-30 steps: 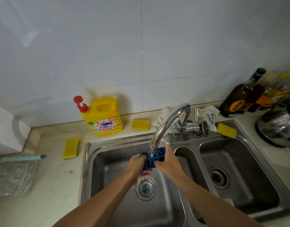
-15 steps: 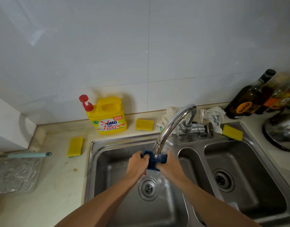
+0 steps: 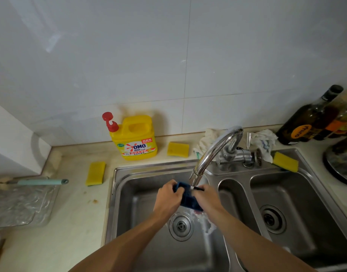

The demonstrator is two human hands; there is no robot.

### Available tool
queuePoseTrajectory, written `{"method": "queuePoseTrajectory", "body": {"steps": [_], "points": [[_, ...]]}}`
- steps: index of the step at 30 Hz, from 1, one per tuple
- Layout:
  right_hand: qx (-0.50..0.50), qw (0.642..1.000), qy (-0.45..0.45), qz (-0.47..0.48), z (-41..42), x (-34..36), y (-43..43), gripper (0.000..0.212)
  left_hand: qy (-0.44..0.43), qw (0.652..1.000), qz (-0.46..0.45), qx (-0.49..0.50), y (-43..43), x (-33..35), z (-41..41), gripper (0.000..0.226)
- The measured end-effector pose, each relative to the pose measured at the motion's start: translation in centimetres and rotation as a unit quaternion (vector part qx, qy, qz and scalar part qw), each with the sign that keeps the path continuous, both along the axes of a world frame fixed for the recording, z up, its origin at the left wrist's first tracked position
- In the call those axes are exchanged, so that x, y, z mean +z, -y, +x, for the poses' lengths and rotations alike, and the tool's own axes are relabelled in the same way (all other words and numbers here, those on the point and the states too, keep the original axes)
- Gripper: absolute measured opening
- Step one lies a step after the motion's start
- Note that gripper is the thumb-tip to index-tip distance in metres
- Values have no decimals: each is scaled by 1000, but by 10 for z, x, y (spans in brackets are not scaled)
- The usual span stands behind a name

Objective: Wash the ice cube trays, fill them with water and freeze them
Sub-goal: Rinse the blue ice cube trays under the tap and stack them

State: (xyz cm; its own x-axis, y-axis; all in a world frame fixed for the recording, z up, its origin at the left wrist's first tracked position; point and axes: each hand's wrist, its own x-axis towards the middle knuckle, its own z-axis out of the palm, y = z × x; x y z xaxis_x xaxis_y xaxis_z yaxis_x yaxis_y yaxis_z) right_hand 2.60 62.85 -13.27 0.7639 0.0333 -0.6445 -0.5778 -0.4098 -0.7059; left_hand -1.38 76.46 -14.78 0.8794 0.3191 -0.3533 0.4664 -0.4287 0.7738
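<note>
Left hand (image 3: 167, 200) and right hand (image 3: 209, 199) curl round the ends of the blue ice cube tray (image 3: 188, 199) under the running tap (image 3: 211, 152) at centre frame, over the sink (image 3: 141, 185), the tray tipped steeper than a second ago, suggesting rinsing continues and filling has yet to begin

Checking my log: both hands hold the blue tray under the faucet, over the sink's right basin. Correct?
No. The head view shows the left hand and right hand holding the blue tray under the faucet over the left basin, not the right.
</note>
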Motion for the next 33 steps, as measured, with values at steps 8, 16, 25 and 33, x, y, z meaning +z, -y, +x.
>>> {"method": "queuePoseTrajectory", "body": {"steps": [8,16,25,33], "points": [[80,995,55,14,-3,7,2,19,-141,963,-182,140,-18,-8,-3,23],[44,997,45,-41,-1,-2,6,20,-115,953,-257,110,-4,-7,-2,24],[130,989,68,7,-4,8,9,30,-120,902,-326,254,-5,-13,-1,21],[114,990,74,-31,-7,0,22,22,-80,900,-408,128,7,0,-2,24]]}}
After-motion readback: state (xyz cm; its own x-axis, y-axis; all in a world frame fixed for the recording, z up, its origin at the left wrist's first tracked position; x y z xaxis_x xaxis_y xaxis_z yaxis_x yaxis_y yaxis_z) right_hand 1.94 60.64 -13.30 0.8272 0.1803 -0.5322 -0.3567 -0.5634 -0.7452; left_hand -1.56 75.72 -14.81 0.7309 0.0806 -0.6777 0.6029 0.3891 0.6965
